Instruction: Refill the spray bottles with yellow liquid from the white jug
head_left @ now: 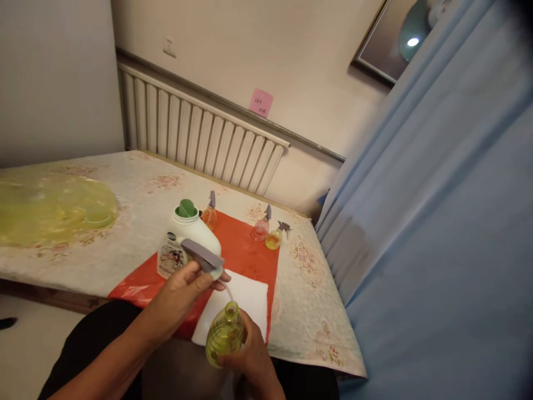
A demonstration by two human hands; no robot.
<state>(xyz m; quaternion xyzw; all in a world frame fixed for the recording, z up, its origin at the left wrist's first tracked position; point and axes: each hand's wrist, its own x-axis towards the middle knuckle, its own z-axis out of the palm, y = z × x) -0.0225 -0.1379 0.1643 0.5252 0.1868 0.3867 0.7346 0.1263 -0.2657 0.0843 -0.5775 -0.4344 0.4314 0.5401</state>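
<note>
My left hand (195,280) is closed around a grey spray nozzle (202,254). A thin clear tube hangs from the nozzle toward the neck of a yellow-green ribbed bottle (225,336); I cannot tell whether its end is inside. The bottle is tilted slightly, and my right hand (252,347) grips it from the right side. Below the hands lies a folded white cloth (254,297) on a red sheet (237,244). Just behind my left hand stands a large white jug (195,230) with a printed label and something green in its mouth.
An orange spray bottle (210,216), a pink one (260,229) and a yellow one (273,239) stand toward the back. A yellow plastic bag (54,208) lies at the left on the flowered tablecloth (308,300). A blue curtain (416,222) hangs along the right; a radiator (195,128) is behind.
</note>
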